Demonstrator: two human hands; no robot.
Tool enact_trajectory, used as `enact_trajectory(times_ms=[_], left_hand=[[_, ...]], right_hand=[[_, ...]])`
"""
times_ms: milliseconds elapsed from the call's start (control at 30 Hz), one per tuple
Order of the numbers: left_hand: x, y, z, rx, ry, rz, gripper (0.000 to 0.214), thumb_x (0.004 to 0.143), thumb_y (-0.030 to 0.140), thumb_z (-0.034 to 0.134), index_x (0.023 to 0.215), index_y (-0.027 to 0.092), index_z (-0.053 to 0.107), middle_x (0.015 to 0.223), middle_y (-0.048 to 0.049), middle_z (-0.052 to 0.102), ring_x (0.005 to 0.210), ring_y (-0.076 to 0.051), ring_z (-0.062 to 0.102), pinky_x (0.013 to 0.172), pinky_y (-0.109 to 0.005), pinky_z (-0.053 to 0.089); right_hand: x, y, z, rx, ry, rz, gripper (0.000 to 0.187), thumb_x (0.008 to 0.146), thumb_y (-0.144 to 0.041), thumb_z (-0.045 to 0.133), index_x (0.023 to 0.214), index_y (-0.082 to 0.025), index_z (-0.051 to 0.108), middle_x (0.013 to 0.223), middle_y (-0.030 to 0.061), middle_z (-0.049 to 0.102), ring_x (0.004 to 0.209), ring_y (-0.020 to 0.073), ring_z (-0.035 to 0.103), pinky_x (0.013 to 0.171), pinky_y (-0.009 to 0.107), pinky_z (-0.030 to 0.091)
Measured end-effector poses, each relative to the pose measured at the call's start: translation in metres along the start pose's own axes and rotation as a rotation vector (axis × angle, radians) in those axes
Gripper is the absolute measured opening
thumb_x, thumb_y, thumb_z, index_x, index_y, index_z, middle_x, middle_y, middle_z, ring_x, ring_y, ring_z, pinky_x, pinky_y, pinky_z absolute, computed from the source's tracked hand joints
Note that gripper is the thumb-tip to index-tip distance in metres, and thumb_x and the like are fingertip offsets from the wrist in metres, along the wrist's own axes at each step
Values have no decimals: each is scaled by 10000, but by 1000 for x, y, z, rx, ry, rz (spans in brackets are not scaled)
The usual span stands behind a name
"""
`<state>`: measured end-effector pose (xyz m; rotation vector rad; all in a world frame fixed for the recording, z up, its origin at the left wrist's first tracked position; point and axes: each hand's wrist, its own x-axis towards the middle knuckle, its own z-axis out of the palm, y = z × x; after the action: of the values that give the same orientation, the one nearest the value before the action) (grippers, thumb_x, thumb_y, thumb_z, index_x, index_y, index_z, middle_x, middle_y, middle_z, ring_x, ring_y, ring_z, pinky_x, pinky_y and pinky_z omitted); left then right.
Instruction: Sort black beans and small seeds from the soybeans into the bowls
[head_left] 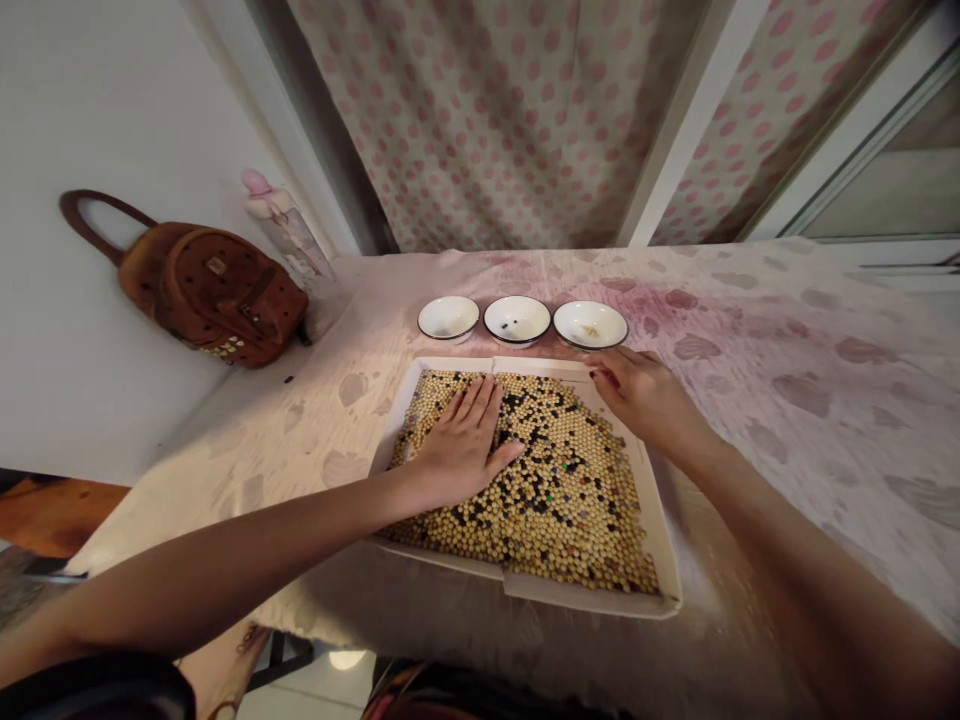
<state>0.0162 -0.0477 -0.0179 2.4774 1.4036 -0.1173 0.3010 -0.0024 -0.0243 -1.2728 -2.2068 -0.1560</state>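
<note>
1. A brown backpack [217,290] lies at the left edge of the desk [787,400], well apart from the work.
2. The left hand [461,440] rests palm-down on the beans [570,500], in the left half of the tray [667,560]. Its grip is fully open with the fingers spread flat, and it holds nothing.
3. The beans fill the shallow white tray as one layer. Most are yellow, with dark and a few coloured ones scattered through. They lie directly under the left palm and stretch from there to the right.
4. Three small white bowls stand in a row just beyond the tray's far rim. The left bowl [448,318] looks bare, the middle bowl [525,312] has a few dark specks, and the right bowl [609,318] has a pale bit.
5. The right hand [645,395] sits at the tray's far right corner, just beside the right bowl, with its fingertips pointing down at the rim. I cannot tell whether its grip has closed on a bean.
6. To sort well, I judge the flat left palm should press lightly and keep the layer thin. Odd beans then show up, and none roll over the low rim.
</note>
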Motion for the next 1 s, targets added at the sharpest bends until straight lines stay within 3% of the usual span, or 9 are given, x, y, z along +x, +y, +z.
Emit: enact_trajectory(times_ms=[133, 533, 733, 900, 1000], left_hand=[[-1, 8, -4, 20, -49, 37, 838, 1053, 620, 206, 1638, 51, 12, 1690, -146, -107, 1566, -278, -126, 1300, -503, 12], [11, 14, 0, 37, -9, 113, 885, 1027, 691, 167, 1643, 84, -20, 1697, -147, -78, 1569, -286, -119, 1296, -517, 10], [4, 8, -1, 33, -21, 39, 885, 1028, 689, 189, 1644, 93, -30, 1697, -139, -92, 1571, -296, -110, 1294, -527, 3], [7, 11, 2, -19, 40, 180, 881, 1016, 715, 224, 1651, 158, -25, 1706, -139, 7, 1580, -311, -38, 1284, -576, 17], [3, 4, 0, -53, 88, 189, 814, 1044, 656, 233, 1651, 193, -50, 1709, -130, 37, 1582, -309, 8, 1283, -570, 100]], right_hand=[[0, 1, -4, 32, -1, -14, 262, 939, -136, 446, 1003, -195, 693, 1003, 96, 744, 899, 264, 696, 862, 447, 502], [-1, 1, -1, 35, -42, -41, 254, 937, -127, 452, 967, -188, 697, 967, 84, 744, 874, 251, 697, 866, 443, 496], [-1, 1, -2, 23, -58, -30, 260, 932, -126, 443, 958, -192, 693, 971, 87, 739, 866, 245, 684, 870, 439, 491], [0, -2, -5, 17, -84, -20, 278, 927, -117, 434, 974, -206, 693, 974, 81, 738, 877, 244, 678, 876, 444, 487], [0, -3, -7, 12, -86, -17, 279, 927, -114, 433, 969, -210, 692, 967, 75, 736, 873, 242, 672, 882, 441, 483]])
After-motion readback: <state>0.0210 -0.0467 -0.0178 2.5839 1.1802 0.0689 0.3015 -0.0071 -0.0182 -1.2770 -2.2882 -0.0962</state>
